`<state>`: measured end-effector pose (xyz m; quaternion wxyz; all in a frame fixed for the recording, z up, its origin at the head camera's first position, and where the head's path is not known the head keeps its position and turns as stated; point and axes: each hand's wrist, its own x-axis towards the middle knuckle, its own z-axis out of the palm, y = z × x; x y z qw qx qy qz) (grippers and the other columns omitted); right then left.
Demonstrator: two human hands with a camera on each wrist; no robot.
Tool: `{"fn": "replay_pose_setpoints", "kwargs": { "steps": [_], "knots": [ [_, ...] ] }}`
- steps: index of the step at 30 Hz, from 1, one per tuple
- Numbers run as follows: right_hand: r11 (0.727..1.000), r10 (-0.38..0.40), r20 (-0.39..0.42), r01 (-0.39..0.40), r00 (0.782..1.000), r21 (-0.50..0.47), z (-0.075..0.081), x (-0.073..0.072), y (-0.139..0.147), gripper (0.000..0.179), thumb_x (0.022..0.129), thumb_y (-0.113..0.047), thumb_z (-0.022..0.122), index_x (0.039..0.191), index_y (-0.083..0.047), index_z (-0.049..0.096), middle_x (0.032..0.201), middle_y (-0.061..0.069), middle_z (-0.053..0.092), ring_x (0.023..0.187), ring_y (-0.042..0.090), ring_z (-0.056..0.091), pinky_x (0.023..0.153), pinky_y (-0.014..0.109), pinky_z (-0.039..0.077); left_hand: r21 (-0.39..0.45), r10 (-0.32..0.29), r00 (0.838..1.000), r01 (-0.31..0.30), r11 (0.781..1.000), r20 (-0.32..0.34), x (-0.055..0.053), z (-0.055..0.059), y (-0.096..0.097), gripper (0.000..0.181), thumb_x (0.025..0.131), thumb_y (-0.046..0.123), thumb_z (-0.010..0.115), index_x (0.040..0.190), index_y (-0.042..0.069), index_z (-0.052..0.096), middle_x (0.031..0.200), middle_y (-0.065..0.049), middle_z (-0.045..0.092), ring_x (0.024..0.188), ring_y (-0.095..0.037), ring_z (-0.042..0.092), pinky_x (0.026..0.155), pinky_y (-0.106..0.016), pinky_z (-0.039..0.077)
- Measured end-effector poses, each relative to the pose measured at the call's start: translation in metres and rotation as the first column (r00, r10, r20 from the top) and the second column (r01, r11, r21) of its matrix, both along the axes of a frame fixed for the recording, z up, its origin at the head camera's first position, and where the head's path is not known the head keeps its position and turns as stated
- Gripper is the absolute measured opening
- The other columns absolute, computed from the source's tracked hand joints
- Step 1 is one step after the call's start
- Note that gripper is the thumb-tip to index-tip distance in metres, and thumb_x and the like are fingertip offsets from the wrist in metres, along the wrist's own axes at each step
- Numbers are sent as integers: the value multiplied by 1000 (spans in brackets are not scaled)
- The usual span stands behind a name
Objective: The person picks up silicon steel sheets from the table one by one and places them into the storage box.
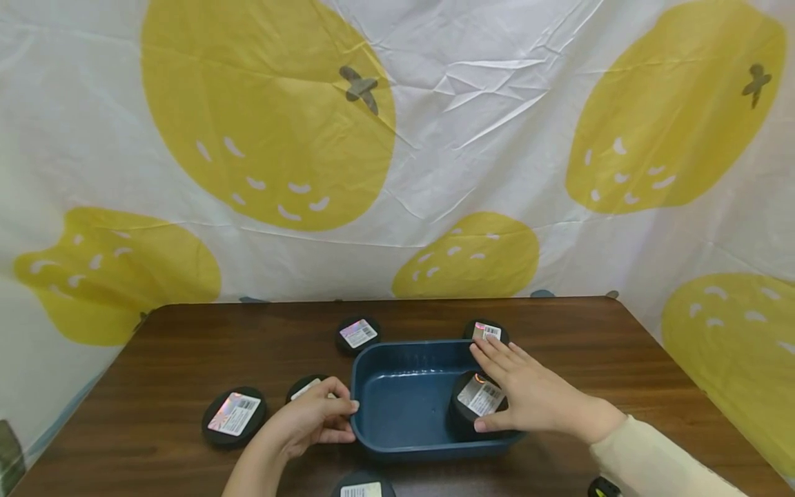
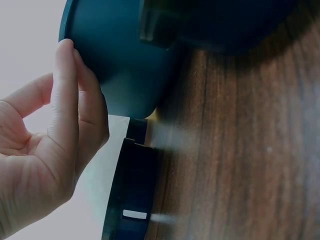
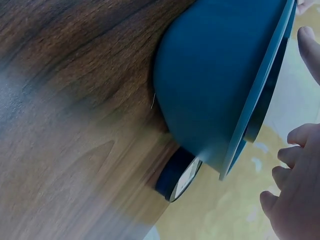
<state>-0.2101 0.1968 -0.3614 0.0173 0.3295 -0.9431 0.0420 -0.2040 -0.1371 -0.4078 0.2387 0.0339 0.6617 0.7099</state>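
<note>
A blue plastic basin stands on the wooden table. My left hand pinches its left rim; the left wrist view shows the fingertips at the basin's edge. Inside the basin, at its right end, sits a round black container with a silvery barcode label on top. It looks tall; whether it is a stack, I cannot tell. My right hand is spread over the basin's right side beside this container, fingers extended, thumb near its front edge. In the right wrist view, the hand is above the rim, with a gap between.
Several more labelled black containers lie around the basin: one at the left, one behind it, another beyond the right fingers, one partly behind the left hand, one at the front edge. A lemon-print cloth hangs behind the table.
</note>
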Motion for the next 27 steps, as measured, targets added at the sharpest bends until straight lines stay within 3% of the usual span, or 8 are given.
{"fn": "replay_pose_setpoints", "kwargs": {
  "steps": [16,27],
  "knots": [
    [997,-72,-52,71,996,-29,2,-2,18,110,70,-74,56,142,4,28,150,19,23,138,35,20,111,55,19,-5,-1,1000,1,1000,0,-1,-2,-2,15,87,7,57,90,6,42,74,-7,50,60,-11,56,61,-26,58],
    [987,-148,-6,147,989,-72,1,-8,38,110,71,-71,60,142,6,26,150,21,21,137,39,18,109,59,17,0,-11,1000,11,1000,1,-2,-2,-1,15,87,7,57,90,7,42,73,-7,50,60,-11,56,61,-25,58]
  ]
}}
